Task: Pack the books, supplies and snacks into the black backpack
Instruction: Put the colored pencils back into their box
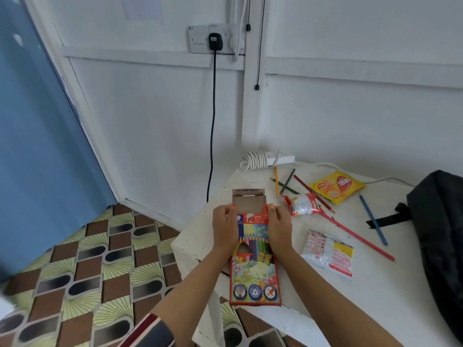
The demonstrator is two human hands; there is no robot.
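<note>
A colourful coloured-pencil box (254, 274) is held over the near left corner of the white table (325, 296), its brown top flap open. My left hand (225, 227) grips its upper left edge and my right hand (279, 226) grips its upper right edge. Several loose pencils (350, 232) lie scattered on the table beyond. A red-and-white snack packet (304, 204), a yellow snack packet (337, 187) and a white-and-yellow packet (329, 251) lie to the right of the box. The black backpack (441, 234) sits at the table's right edge, partly cut off.
A white power strip (266, 158) with a coiled cord rests at the table's back corner against the wall. A black cable (213, 126) hangs from a wall socket. Patterned floor lies to the left, beside a blue door (37, 121).
</note>
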